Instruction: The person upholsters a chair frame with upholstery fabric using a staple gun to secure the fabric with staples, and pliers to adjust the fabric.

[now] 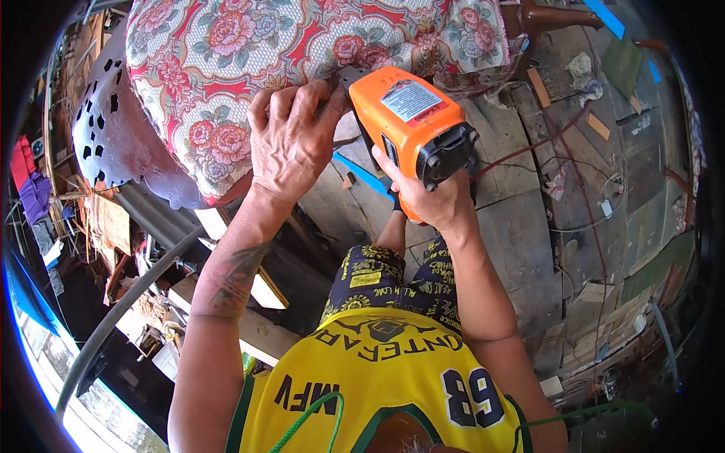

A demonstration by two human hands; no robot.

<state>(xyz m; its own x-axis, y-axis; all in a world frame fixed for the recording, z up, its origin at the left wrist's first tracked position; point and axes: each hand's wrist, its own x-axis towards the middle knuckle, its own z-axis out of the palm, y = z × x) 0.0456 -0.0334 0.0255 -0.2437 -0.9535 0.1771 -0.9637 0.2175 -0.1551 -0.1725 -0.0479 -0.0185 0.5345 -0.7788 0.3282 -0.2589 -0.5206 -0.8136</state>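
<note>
An orange air stapler (423, 113) with a white label and a black end cap is in my right hand (440, 202), whose fingers wrap its handle. Its dark nose meets the edge of a floral fabric (204, 83) in red, cream and green. My left hand (293, 140) bends its fingers over the fabric's edge, close beside the nose, and grips it there. The fabric drapes over a rounded piece, whose frame is mostly hidden. The trigger and the contact point under the nose cannot be seen.
Worn wooden floorboards (513, 234) stretch to the right, with scraps and a thin red hose (521, 155) across them. On the left are a perforated grey sheet (124, 143), a dark curved pipe (128, 313) and loose wood. A blue strip (362, 174) lies near my foot.
</note>
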